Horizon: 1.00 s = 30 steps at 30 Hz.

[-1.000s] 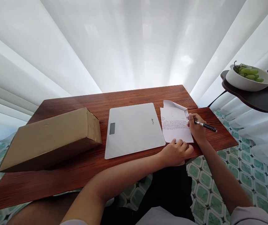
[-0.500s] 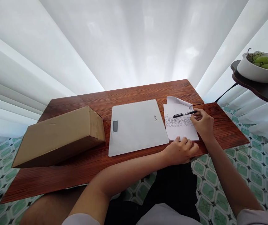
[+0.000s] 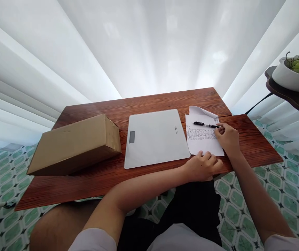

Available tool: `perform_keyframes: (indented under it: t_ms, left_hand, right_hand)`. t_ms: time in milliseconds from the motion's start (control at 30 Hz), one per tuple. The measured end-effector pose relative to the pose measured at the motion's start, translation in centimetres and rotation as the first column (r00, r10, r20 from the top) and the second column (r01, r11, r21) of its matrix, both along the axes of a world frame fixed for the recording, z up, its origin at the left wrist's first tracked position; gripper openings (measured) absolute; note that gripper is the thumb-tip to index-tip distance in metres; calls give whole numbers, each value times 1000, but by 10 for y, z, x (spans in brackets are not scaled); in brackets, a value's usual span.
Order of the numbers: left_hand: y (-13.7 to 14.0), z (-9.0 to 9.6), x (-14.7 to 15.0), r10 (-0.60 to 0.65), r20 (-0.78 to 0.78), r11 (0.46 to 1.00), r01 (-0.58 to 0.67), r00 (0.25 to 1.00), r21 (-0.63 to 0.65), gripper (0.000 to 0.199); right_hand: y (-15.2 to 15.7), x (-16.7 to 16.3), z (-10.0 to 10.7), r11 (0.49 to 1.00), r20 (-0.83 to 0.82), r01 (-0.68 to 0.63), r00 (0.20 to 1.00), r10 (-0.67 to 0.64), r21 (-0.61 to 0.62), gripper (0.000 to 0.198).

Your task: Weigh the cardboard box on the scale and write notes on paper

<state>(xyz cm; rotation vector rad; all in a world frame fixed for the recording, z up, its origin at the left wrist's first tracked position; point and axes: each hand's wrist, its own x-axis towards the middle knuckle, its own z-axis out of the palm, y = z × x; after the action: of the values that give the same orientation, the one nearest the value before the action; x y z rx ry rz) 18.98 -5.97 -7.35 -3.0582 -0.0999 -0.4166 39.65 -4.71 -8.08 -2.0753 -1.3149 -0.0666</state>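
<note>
A black and white pen (image 3: pixel 204 124) lies across the upper part of a printed sheet of paper (image 3: pixel 204 147). My right hand (image 3: pixel 228 138) pinches the pen's right end between the fingertips, at the sheet's right edge. The capped end points left. Rows of small print fill the sheet's middle, and its top edge has a folded-over flap. My left hand (image 3: pixel 203 166) rests on the table edge at the bottom of the sheet, fingers loosely spread and holding nothing. Left of the paper lies a flat white scale (image 3: pixel 157 139) with a small grey display.
A closed cardboard box (image 3: pixel 73 143) stands on the left of the brown wooden table (image 3: pixel 92 186). At upper right a bowl (image 3: pixel 292 78) of green grapes sits on a dark stand (image 3: pixel 282 96). White curtains (image 3: pixel 149 45) hang behind, and green tiles cover the floor.
The pen has swung so that its capped left end lies higher on the sheet. My right hand still pinches it. The view has shifted slightly; my left hand stays at the sheet's bottom edge.
</note>
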Motion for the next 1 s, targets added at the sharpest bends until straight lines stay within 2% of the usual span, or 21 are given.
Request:
perform_keyframes:
  t_ms: [133,267,467,567,733,900,1000]
  left_hand:
    - [-1,0,0,13,-30,1000,-13,999,24,26]
    - [-1,-2,0,10,-9,996,-9,1000,93,29]
    - [3,1,-5,-161,50,972,149,986,179,32]
    - [6,4,-16,-205,57,955,187,977,231,29]
    - [15,20,-54,-232,114,926,184,966,330,20]
    - [27,48,-107,-156,258,899,29,953,437,10]
    - [33,58,-139,-65,309,882,-91,949,463,10]
  right_hand:
    - [-2,-6,7,997,80,55,995,-60,57,22]
    - [-3,-10,9,997,155,78,985,-82,30,28]
    - [-2,-7,4,997,216,62,975,-50,-48,38]
    - [-2,-6,0,996,225,71,973,-56,-59,41]
    - [0,-4,-6,993,231,81,971,-59,-84,44]
    - [0,-2,-8,990,220,99,973,-75,-104,44]
    - [1,0,-10,987,219,114,972,-87,-115,44]
